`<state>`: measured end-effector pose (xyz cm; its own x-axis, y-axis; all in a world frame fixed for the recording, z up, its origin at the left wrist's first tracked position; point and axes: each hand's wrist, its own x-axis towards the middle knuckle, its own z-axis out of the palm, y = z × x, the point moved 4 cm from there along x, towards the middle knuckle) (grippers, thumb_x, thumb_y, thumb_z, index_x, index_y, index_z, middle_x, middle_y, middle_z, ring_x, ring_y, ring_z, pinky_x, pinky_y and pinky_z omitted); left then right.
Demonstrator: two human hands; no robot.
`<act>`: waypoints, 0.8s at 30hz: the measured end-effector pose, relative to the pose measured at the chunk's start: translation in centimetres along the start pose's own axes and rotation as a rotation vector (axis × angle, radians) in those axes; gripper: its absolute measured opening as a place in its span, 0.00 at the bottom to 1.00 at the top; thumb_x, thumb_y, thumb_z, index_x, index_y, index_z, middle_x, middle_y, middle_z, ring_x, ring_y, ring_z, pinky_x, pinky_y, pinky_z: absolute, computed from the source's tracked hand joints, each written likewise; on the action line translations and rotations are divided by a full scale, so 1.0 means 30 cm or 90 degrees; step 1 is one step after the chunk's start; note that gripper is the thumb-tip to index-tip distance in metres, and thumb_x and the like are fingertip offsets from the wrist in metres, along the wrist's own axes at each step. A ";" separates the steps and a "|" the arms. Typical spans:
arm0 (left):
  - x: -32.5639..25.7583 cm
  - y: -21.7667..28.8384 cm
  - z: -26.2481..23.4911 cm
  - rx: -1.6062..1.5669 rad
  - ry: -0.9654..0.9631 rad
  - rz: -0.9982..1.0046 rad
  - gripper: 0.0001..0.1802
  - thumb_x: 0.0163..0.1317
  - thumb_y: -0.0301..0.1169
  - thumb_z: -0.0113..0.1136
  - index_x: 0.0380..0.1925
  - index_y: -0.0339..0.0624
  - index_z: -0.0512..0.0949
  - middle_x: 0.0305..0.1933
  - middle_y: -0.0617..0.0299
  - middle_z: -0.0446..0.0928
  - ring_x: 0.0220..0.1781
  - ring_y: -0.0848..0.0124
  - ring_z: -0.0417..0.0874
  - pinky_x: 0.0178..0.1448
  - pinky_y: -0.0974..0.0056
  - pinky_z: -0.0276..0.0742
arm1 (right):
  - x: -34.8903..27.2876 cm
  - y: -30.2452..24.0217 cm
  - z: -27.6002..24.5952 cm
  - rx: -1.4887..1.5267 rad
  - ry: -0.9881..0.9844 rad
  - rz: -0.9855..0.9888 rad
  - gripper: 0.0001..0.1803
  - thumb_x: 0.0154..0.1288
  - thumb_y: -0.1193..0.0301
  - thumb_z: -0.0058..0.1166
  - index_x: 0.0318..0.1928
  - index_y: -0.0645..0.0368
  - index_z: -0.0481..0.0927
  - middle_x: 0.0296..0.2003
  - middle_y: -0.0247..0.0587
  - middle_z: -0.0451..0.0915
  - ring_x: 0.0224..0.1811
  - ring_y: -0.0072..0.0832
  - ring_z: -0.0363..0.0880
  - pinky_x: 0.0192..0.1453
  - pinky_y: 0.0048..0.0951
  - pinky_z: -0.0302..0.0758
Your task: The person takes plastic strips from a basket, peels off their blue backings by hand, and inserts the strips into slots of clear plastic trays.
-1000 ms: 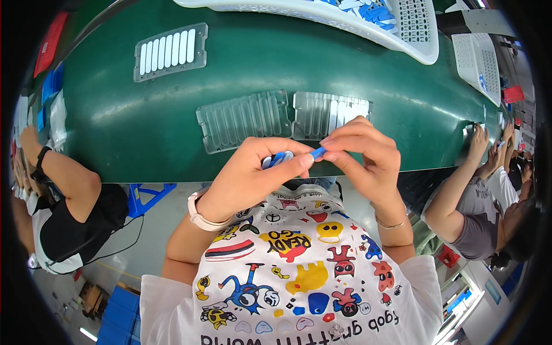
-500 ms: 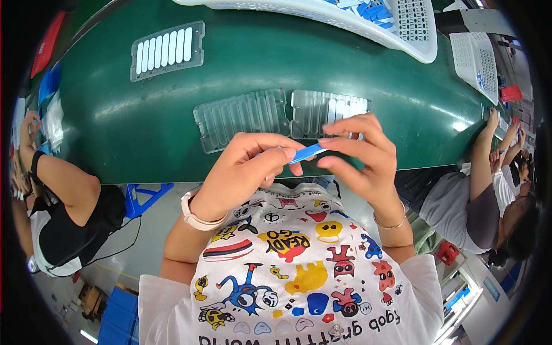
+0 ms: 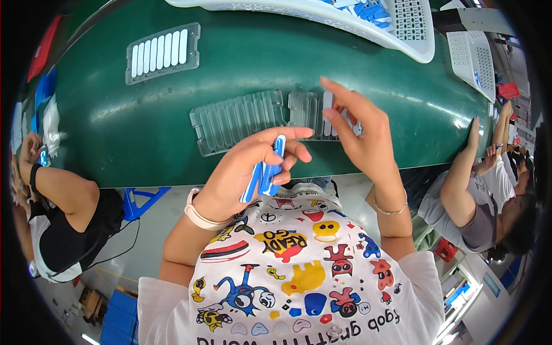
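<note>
1. The left hand's fingers (image 3: 278,154) are clamped around several blue-and-white strips (image 3: 268,177), fanned below the palm, probably to keep spares ready.
2. The right hand (image 3: 368,129) hovers over the right clear tray (image 3: 306,112), thumb and forefinger apart beside a pale strip (image 3: 328,100); I cannot tell whether they touch it.
3. The tray's slots presumably keep strips parallel; the left clear tray (image 3: 234,122) lies just beside it on the tabletop (image 3: 144,126).
4. Half a second ago, both hands met at one blue strip; now they are separated, exposing the left hand's bundle.
</note>
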<state>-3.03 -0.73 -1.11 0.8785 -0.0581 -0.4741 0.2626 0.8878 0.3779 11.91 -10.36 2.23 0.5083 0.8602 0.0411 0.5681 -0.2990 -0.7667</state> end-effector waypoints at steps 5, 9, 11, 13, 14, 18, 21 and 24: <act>-0.012 0.007 -0.001 -0.028 -0.015 -0.029 0.32 0.56 0.21 0.48 0.63 0.27 0.60 0.45 0.52 0.74 0.40 0.74 0.70 0.38 0.71 0.71 | 0.028 0.029 -0.010 0.034 0.019 0.056 0.18 0.56 0.80 0.58 0.49 0.57 0.80 0.26 0.40 0.76 0.26 0.29 0.75 0.31 0.27 0.72; -0.023 0.020 0.009 0.073 -0.017 -0.006 0.31 0.64 0.23 0.49 0.67 0.31 0.55 0.51 0.46 0.75 0.48 0.67 0.78 0.48 0.66 0.77 | 0.024 0.057 -0.012 -0.096 0.038 -0.003 0.15 0.53 0.76 0.63 0.44 0.56 0.82 0.31 0.36 0.76 0.34 0.31 0.72 0.38 0.29 0.71; -0.025 0.021 0.016 0.093 -0.028 0.012 0.31 0.67 0.26 0.48 0.68 0.32 0.53 0.52 0.44 0.75 0.51 0.64 0.80 0.51 0.63 0.78 | 0.026 0.043 -0.009 -0.186 0.027 -0.032 0.14 0.52 0.74 0.64 0.42 0.56 0.83 0.34 0.35 0.75 0.37 0.32 0.70 0.41 0.30 0.70; -0.024 0.025 0.026 0.089 -0.060 0.014 0.31 0.68 0.28 0.48 0.69 0.35 0.51 0.53 0.42 0.74 0.52 0.59 0.80 0.52 0.59 0.80 | 0.025 0.037 -0.008 -0.177 0.023 0.003 0.14 0.51 0.72 0.66 0.40 0.56 0.84 0.37 0.34 0.74 0.42 0.35 0.67 0.45 0.31 0.69; -0.026 0.026 0.028 0.089 -0.059 0.013 0.31 0.68 0.28 0.48 0.69 0.35 0.51 0.53 0.42 0.74 0.52 0.59 0.80 0.52 0.59 0.80 | 0.024 0.030 -0.004 -0.176 0.022 0.004 0.14 0.51 0.72 0.66 0.40 0.56 0.84 0.37 0.34 0.74 0.42 0.35 0.67 0.45 0.31 0.69; -0.029 0.026 0.046 0.132 -0.060 -0.027 0.32 0.69 0.30 0.48 0.69 0.38 0.50 0.53 0.41 0.74 0.50 0.57 0.82 0.46 0.60 0.82 | 0.005 -0.018 -0.015 -0.003 -0.011 0.006 0.08 0.53 0.73 0.64 0.35 0.58 0.84 0.33 0.36 0.77 0.38 0.31 0.73 0.41 0.28 0.71; -0.038 0.029 0.062 0.168 -0.058 -0.021 0.32 0.69 0.31 0.48 0.69 0.39 0.49 0.52 0.41 0.74 0.48 0.56 0.83 0.42 0.60 0.84 | -0.017 -0.058 0.012 0.250 -0.136 0.051 0.05 0.55 0.74 0.63 0.33 0.60 0.84 0.30 0.38 0.78 0.34 0.27 0.76 0.38 0.26 0.72; -0.039 0.018 0.058 0.193 -0.057 -0.009 0.33 0.69 0.32 0.49 0.69 0.39 0.49 0.52 0.41 0.75 0.46 0.56 0.84 0.39 0.60 0.85 | -0.026 -0.083 0.027 0.309 -0.220 0.083 0.03 0.57 0.76 0.61 0.33 0.62 0.84 0.30 0.37 0.79 0.31 0.22 0.76 0.36 0.22 0.72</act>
<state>-3.22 -0.98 1.03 0.9018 -0.1211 -0.4148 0.3703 0.7112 0.5975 9.59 -9.95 3.58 0.2678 0.9379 -0.2205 0.1148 -0.2583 -0.9592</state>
